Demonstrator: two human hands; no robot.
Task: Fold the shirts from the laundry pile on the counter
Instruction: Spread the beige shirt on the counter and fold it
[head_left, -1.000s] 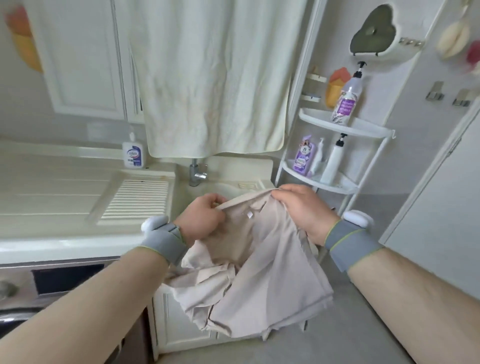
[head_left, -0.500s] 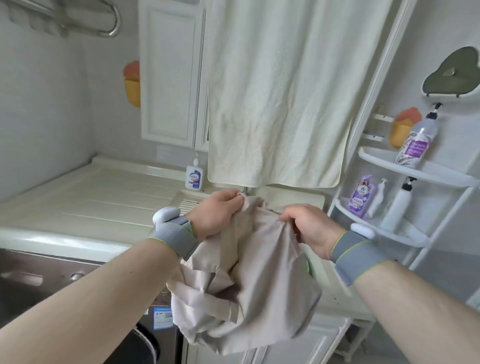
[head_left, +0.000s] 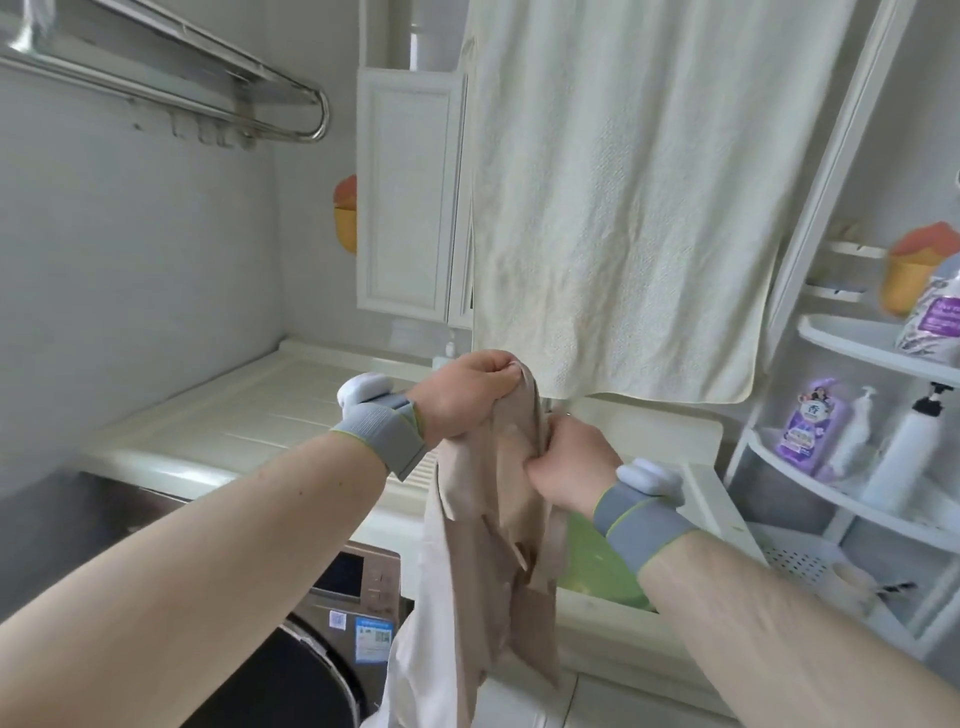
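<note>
Shirt (head_left: 488, 561) hangs straight down, long axis vertical, bunched in the air in front of the counter (head_left: 249, 415). Left hand (head_left: 462, 397) clenches its top edge, right hand (head_left: 569, 467) grips just below, so the 2 hands nearly touch.

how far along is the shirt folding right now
Done: nothing visibly folded; no finished shirt shows on the counter. In hand: the left hand and the right hand both grip the top of one beige shirt, which hangs bunched and unfolded in the air. Left: laying this shirt flat and folding it. No laundry pile is in view, so how many remain can't be told.
</note>
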